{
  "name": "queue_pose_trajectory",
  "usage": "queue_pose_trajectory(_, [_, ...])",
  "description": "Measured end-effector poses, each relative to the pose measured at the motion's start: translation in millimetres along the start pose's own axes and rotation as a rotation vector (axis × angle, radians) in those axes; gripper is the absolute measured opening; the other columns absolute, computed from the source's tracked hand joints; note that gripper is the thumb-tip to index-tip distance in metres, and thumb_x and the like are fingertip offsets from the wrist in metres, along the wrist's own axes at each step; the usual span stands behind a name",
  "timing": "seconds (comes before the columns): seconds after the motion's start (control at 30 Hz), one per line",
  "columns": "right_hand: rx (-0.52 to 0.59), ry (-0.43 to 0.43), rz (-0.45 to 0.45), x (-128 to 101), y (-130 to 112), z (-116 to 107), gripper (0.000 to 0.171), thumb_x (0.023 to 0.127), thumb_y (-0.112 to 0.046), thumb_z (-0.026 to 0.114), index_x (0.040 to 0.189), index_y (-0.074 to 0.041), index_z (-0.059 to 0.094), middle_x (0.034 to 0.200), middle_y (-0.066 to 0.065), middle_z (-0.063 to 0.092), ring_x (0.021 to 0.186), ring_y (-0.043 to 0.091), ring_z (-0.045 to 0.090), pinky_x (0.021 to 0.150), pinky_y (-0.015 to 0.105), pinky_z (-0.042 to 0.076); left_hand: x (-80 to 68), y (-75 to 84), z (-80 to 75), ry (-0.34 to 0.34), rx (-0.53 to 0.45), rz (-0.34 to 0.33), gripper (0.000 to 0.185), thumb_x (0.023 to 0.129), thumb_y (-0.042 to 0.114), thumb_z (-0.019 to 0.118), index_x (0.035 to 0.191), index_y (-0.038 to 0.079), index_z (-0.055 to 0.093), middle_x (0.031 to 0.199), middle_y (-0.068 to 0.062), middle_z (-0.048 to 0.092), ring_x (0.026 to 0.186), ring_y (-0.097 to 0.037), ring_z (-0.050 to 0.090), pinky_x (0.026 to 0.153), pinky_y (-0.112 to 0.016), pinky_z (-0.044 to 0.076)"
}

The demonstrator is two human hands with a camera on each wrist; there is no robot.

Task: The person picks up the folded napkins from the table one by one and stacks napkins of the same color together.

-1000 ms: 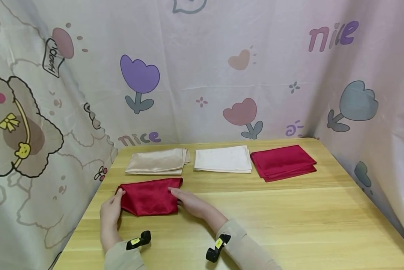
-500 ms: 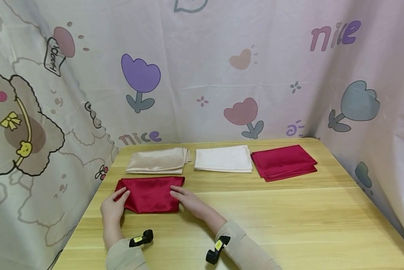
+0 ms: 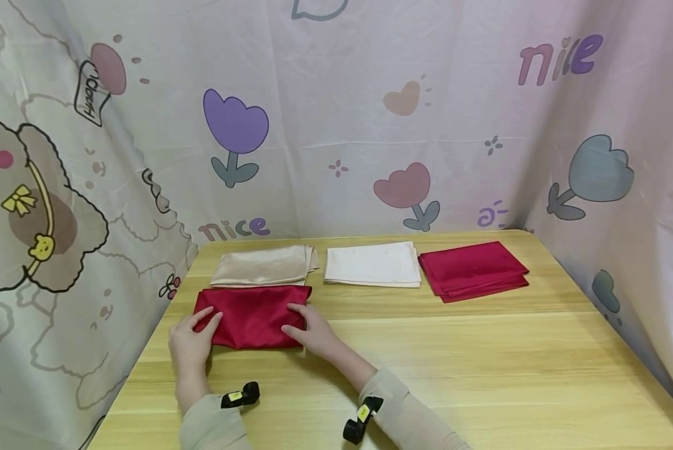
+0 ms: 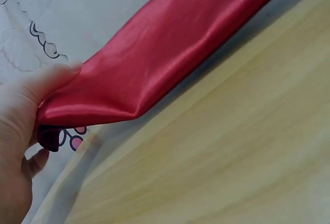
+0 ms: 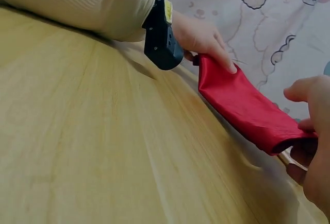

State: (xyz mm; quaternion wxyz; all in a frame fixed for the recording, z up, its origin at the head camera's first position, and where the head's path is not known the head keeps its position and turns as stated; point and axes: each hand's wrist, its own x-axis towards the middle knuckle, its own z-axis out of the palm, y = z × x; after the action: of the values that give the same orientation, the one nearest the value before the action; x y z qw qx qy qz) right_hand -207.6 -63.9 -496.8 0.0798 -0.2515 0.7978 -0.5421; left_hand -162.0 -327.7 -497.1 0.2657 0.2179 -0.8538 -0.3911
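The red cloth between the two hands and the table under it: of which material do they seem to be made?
The red cloth looks like glossy satin, perhaps silk or polyester: bright highlights run along its folds. The table looks like pale wood or printed laminate, with a soft sheen: long grain lines show.

The table (image 3: 483, 369) has a yellowish wood-grain top. Directly on it, along the far edge, lie a folded beige cloth (image 3: 262, 265), white cloth (image 3: 372, 264) and dark red cloth (image 3: 474, 269).

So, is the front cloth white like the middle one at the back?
No, the front cloth is deep red, while the white cloth lies in the middle of the back row.
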Motion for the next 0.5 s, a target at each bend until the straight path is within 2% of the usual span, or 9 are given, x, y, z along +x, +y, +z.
queue_pose_trajectory(0.2, [-0.231,0.095,-0.115,-1.8,1.8,0.6,0.049,0.095,-0.023,0.070,0.138,-0.002,0.061,0.133,0.019,0.061,0.126,0.034,0.053,0.109,0.045,0.045,-2.4,2.1,5.2,0.073,0.076,0.043,0.035,0.092,0.034,0.078,0.117,0.010,0.078,0.127,-0.021,0.071,0.116,-0.039,0.048,0.094,-0.054,0.026])
queue_pose_trajectory(0.37, [-0.421,0.175,-0.186,-2.9,0.9,2.1,0.044,0.094,-0.024,0.069,0.134,-0.006,0.064,0.124,0.015,0.065,0.119,0.030,0.055,0.104,0.044,0.046,-4.1,5.1,6.6,0.128,0.076,0.059,0.030,0.091,0.031,0.079,0.113,0.009,0.079,0.121,-0.020,0.073,0.111,-0.037,0.046,0.095,-0.056,0.023])
queue_pose_trajectory(0.5, [-0.499,0.215,-0.221,-4.2,-3.1,1.7,0.040,0.094,-0.025,0.068,0.130,-0.008,0.066,0.119,0.013,0.065,0.115,0.029,0.055,0.104,0.046,0.044,-5.2,8.8,6.6,0.162,0.070,0.076,0.028,0.091,0.029,0.079,0.110,0.009,0.080,0.118,-0.021,0.074,0.109,-0.037,0.046,0.095,-0.057,0.021])
